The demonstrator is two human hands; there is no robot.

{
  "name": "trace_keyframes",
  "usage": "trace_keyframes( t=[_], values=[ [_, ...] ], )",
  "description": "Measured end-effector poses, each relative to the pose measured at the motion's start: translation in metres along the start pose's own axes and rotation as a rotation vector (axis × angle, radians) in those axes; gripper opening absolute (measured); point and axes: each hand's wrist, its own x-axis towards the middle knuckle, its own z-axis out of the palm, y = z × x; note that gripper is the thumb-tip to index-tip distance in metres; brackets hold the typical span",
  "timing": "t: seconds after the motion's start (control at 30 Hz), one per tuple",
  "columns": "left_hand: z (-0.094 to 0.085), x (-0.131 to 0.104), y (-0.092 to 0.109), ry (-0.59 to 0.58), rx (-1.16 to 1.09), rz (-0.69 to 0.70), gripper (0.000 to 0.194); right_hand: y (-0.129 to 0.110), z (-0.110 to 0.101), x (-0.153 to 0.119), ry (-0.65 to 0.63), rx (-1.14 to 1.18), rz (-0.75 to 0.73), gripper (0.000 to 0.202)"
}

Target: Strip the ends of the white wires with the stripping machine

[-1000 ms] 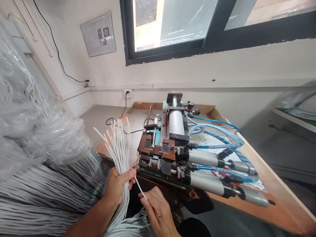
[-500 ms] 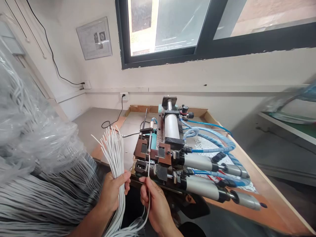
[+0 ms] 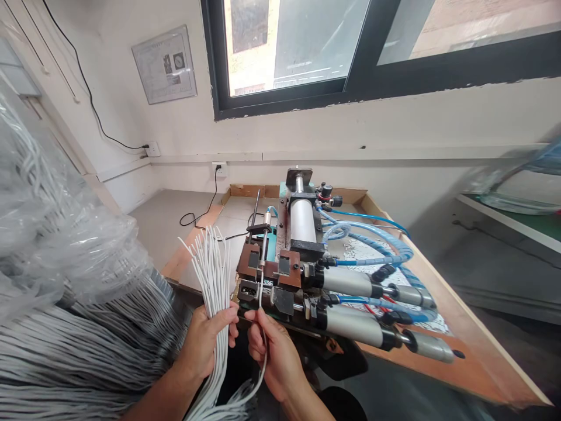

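Observation:
My left hand is wrapped round a thick bundle of white cables, whose loose ends fan out upward. Just to its right, my right hand pinches a single white cable between thumb and fingers. That cable runs up from my fingertips between the jaws at the front of a pneumatic machine, its tip near the brown blocks. Its lower part curves down behind my right hand toward the bundle.
Plastic-wrapped grey cables are heaped at the left. Silver cylinders and blue air hoses extend right from the machine on a wooden-edged table. A shelf stands at the far right, and a window is above.
The bundle and my left hand have shifted slightly right in view, closer to my right hand. The machine appears slightly further left and higher. Both hands keep their hold.

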Motion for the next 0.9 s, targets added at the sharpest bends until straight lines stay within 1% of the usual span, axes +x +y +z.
trace_keyframes(
  t=[0.1, 0.17, 0.27, 0.33, 0.4, 0.47, 0.6, 0.67, 0.73, 0.83, 0.9],
  values=[
    [0.0, -0.004, -0.003, 0.006, 0.014, 0.002, 0.019, 0.003, -0.005, -0.003, 0.015, -0.096, -0.055, 0.036],
    [0.0, -0.006, -0.004, 0.01, 0.007, 0.02, 0.016, 0.008, -0.01, -0.008, 0.008, -0.201, -0.121, 0.035],
    [0.003, -0.01, -0.004, 0.011, -0.017, 0.033, 0.015, 0.019, -0.017, -0.02, -0.062, -0.367, -0.196, 0.036],
    [0.006, -0.014, -0.004, -0.018, -0.018, 0.002, 0.018, 0.024, -0.02, -0.03, -0.141, -0.466, -0.201, 0.038],
    [0.008, -0.018, -0.005, -0.065, -0.021, -0.046, 0.018, 0.027, -0.021, -0.039, -0.21, -0.544, -0.171, 0.04],
    [0.009, -0.023, -0.007, -0.072, -0.042, -0.053, 0.017, 0.027, -0.021, -0.048, -0.24, -0.588, -0.135, 0.042],
    [0.007, -0.028, -0.009, -0.01, -0.086, 0.013, 0.016, 0.028, -0.026, -0.064, -0.173, -0.561, -0.073, 0.038],
    [0.005, -0.029, -0.008, -0.006, -0.101, 0.007, 0.016, 0.032, -0.03, -0.07, -0.155, -0.501, -0.01, 0.037],
    [0.003, -0.028, -0.009, 0.008, -0.112, 0.022, 0.015, 0.036, -0.033, -0.074, -0.173, -0.451, 0.044, 0.038],
    [0.0, -0.027, -0.011, 0.046, -0.12, 0.08, 0.012, 0.04, -0.035, -0.078, -0.2, -0.419, 0.073, 0.038],
    [0.0, -0.026, -0.015, 0.068, -0.132, 0.087, 0.013, 0.042, -0.037, -0.082, -0.193, -0.392, 0.09, 0.038]
  ],
)
